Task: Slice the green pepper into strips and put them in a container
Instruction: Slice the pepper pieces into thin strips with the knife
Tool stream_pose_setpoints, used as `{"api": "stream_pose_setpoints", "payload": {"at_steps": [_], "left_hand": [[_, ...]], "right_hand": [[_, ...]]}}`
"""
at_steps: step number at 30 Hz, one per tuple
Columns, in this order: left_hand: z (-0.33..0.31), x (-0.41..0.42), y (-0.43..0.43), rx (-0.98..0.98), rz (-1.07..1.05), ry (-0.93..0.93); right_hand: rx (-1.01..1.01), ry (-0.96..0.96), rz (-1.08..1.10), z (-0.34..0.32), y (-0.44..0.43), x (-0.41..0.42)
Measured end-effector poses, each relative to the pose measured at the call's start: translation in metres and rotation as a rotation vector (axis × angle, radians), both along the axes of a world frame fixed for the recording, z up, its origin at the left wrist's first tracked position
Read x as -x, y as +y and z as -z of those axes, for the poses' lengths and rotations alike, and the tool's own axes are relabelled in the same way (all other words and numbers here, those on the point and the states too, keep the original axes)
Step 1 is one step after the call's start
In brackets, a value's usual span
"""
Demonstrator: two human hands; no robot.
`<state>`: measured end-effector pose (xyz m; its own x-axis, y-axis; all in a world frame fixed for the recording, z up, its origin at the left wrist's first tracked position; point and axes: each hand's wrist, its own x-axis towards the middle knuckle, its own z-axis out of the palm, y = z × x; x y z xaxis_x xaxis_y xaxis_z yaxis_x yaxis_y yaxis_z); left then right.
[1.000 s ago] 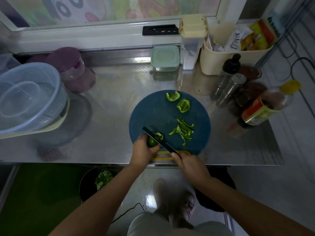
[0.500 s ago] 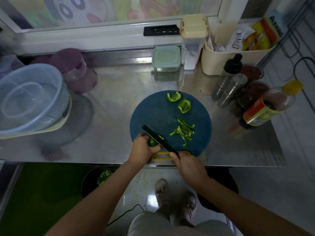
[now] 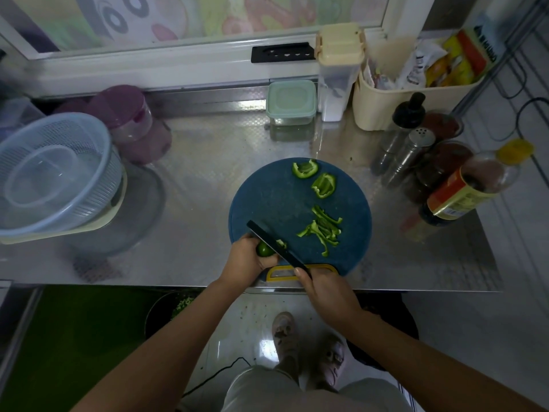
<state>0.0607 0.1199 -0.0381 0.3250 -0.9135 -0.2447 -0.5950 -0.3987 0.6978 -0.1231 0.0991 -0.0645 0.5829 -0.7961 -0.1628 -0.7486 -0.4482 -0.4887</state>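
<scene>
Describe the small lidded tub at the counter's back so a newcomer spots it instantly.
On the steel counter, look at the back edge, straight beyond the round blue board. The tub stands just left of a tall cream-lidded canister. It alone is low, square and clear with a pale green lid; its neighbours are taller or round.

Home kitchen: steel counter (image 3: 193, 179), round cutting board (image 3: 267, 197) centre frame, sauce bottles (image 3: 463, 191) right, colander (image 3: 53, 171) left.
</scene>
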Motion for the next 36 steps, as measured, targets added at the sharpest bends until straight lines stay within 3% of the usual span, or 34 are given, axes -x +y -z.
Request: {"api": "stream_pose_setpoints", "payload": {"at_steps": [12, 17, 21, 25, 31, 36], "left_hand": [[0.004, -0.005, -0.003, 0.014, -0.006, 0.098], [0.008, -0.004, -0.004, 0.041, -0.021, 0.089], [0.012, -0.004, -0.002, 0.054, -0.024, 0.091], [0.011, -0.004, 0.000, 0.052, -0.033, 0.079], [0.012, -0.007, 0.004, 0.032, 0.017, 0.039], [0.015, -0.006, 0.012, 0.076, -0.003, 0.005]], "right_hand": [[0.039, 0.100, -0.032, -0.007, -0.001, -0.016], [-0.165, 0.050, 0.007, -0.012, -0.011, -0.020], [0.058, 0.198, -0.017, -0.021, -0.013, -0.036], [-0.093, 0.245, 0.084, -0.013, -0.014, -0.051], [-0.184, 0.159, 0.156, -0.010, -0.017, -0.048], [-0.485, -0.153, 0.309, -0.009, -0.032, -0.025]]}}
